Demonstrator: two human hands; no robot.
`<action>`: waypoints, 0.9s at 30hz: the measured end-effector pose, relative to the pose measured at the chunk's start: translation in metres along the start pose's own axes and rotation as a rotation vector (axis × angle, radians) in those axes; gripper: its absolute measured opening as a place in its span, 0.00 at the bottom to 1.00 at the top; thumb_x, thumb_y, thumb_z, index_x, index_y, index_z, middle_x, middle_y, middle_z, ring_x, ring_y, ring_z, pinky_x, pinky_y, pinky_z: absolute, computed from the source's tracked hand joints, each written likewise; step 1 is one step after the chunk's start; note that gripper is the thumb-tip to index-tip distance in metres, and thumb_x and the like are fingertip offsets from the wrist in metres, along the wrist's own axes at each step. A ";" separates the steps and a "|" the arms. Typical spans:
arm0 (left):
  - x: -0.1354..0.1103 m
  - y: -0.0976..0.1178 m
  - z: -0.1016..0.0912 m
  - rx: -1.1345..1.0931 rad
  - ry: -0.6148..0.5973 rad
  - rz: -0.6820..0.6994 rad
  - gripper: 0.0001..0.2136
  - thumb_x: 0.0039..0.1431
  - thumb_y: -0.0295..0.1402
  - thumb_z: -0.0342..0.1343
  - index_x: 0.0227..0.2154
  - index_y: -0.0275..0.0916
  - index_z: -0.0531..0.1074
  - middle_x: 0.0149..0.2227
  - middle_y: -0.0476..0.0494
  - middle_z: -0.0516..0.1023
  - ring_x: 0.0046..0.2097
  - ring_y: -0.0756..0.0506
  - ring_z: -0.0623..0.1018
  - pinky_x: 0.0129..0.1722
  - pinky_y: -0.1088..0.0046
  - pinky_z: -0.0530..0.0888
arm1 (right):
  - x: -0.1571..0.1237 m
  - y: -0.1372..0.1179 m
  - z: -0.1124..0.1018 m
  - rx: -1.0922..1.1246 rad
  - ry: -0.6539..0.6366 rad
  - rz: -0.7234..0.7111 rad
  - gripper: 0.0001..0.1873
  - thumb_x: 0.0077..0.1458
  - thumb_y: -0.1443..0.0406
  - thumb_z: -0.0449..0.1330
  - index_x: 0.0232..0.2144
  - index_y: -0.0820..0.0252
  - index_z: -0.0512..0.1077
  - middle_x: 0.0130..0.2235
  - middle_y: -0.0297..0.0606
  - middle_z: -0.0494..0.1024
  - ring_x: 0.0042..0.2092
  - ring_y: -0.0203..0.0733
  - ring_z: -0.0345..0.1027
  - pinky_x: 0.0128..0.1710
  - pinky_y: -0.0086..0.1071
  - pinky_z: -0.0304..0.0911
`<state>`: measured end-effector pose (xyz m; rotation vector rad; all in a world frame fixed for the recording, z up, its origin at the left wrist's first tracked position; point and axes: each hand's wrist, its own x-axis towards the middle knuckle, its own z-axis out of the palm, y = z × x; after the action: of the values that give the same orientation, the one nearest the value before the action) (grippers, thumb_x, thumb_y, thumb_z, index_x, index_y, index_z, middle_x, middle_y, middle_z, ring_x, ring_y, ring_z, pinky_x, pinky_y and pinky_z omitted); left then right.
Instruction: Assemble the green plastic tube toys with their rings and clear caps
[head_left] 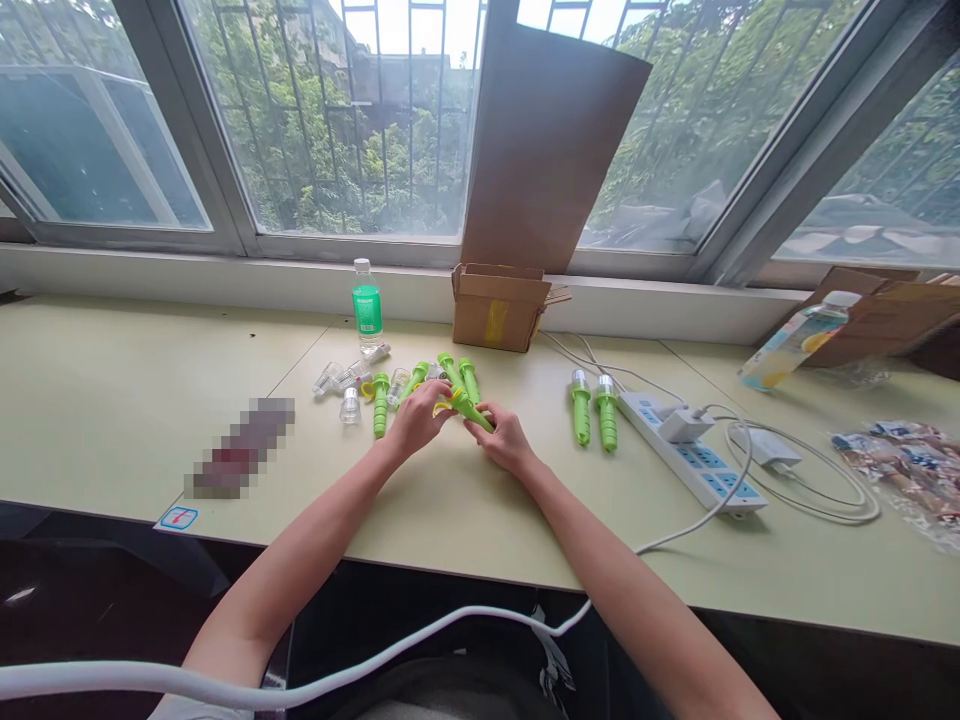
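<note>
My right hand (504, 437) is closed round the lower part of a green ribbed plastic handle (471, 409), which slants up to the left. At its wider end my left hand (421, 418) is closed in a pinch on a small yellow ring (444, 406); the fingers partly hide how ring and handle meet. Just beyond lie several loose green handles (380, 405), a second yellow ring (367, 389) and several clear plastic caps (350, 406). Off to the right, two green handles with clear and silvery tops (581, 407) lie side by side.
A green-labelled bottle (367, 308) and a cardboard box (498, 308) stand at the back. Rightward are a white power strip (694, 455) with cables, a tilted bottle (799, 342) and plastic-wrapped goods (904, 470). A white cable (420, 636) crosses before the table's front edge.
</note>
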<state>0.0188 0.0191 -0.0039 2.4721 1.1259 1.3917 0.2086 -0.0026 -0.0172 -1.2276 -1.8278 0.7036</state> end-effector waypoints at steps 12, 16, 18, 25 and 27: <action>0.000 -0.003 0.000 0.008 0.000 -0.007 0.11 0.53 0.29 0.59 0.38 0.40 0.65 0.46 0.41 0.73 0.49 0.42 0.74 0.46 0.61 0.73 | 0.001 -0.001 0.001 -0.179 0.056 -0.105 0.17 0.56 0.55 0.51 0.30 0.60 0.72 0.24 0.32 0.67 0.25 0.34 0.56 0.26 0.27 0.52; 0.000 -0.003 0.001 -0.001 -0.015 -0.010 0.08 0.54 0.29 0.58 0.36 0.39 0.65 0.45 0.41 0.73 0.50 0.42 0.73 0.46 0.61 0.73 | 0.002 0.000 0.000 -0.127 0.022 -0.099 0.17 0.56 0.55 0.51 0.31 0.61 0.72 0.23 0.32 0.66 0.24 0.34 0.55 0.25 0.27 0.51; 0.001 -0.003 0.001 -0.012 -0.021 -0.007 0.07 0.54 0.29 0.57 0.35 0.39 0.65 0.45 0.41 0.74 0.51 0.41 0.73 0.46 0.60 0.73 | 0.002 0.001 -0.001 -0.101 0.015 -0.093 0.17 0.56 0.55 0.52 0.32 0.61 0.72 0.23 0.32 0.67 0.24 0.34 0.56 0.25 0.27 0.52; 0.001 -0.004 -0.002 -0.063 -0.057 -0.016 0.13 0.51 0.33 0.61 0.38 0.39 0.65 0.47 0.40 0.72 0.51 0.41 0.73 0.48 0.58 0.73 | 0.000 0.000 0.000 0.041 -0.029 -0.018 0.19 0.56 0.52 0.51 0.29 0.61 0.71 0.21 0.32 0.68 0.19 0.32 0.56 0.22 0.27 0.53; 0.001 -0.004 -0.001 -0.060 -0.072 -0.021 0.15 0.50 0.33 0.61 0.40 0.39 0.64 0.46 0.40 0.73 0.50 0.41 0.73 0.46 0.59 0.74 | 0.000 0.001 0.000 0.074 -0.038 0.000 0.19 0.56 0.52 0.51 0.30 0.61 0.71 0.21 0.32 0.68 0.18 0.31 0.55 0.21 0.27 0.53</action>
<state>0.0158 0.0220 -0.0043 2.4408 1.0756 1.3009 0.2089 -0.0024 -0.0180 -1.1734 -1.8165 0.7922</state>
